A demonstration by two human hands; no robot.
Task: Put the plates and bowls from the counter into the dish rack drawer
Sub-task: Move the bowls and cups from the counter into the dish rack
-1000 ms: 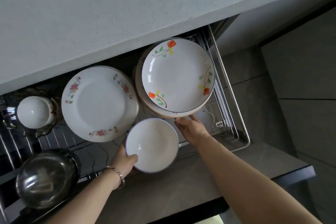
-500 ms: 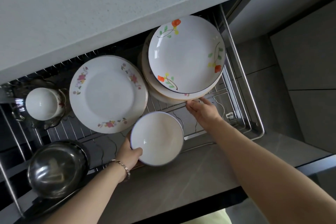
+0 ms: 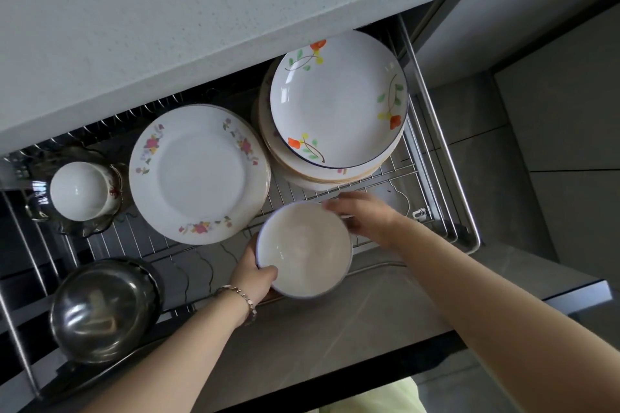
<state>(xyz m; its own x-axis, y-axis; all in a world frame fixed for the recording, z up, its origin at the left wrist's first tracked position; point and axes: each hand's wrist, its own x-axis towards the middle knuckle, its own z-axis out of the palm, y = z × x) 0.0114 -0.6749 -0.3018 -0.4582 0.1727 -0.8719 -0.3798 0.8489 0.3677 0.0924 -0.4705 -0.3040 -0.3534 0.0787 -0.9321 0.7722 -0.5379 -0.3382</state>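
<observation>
Since half a second ago the right hand (image 3: 364, 216) has left the edge of the plate stack and come to the far rim of the plain white round bowl with a thin blue rim (image 3: 304, 250), where its fingers blur against the glaze; whether that grip is closed on the rim or only touching it cannot be told. Opposite it, the left hand (image 3: 253, 273), with a metal chain bracelet (image 3: 242, 300) on its wrist, holds the bowl's near-left edge, thumb over the lip and fingers hidden beneath. So held, the bowl sits level over the front of the chrome wire dish rack drawer (image 3: 432, 157), which is pulled out below the speckled pale grey stone worktop (image 3: 201, 27). Behind the bowl, on the right of the rack, lies a stack of glossy plates topped by a deep white plate painted with orange flowers and green leaves (image 3: 339, 100). Just left of it, and close beside the bowl, rests a flat white plate with small pink floral sprays and a cream edge (image 3: 199, 173). Farther left a white ceramic cup (image 3: 82, 191) stands in a dark glass dish with a wavy rim (image 3: 84, 228), and a polished round steel bowl (image 3: 104, 310) occupies the near-left corner. Smooth grey floor tiles (image 3: 553, 144) lie to the right.
</observation>
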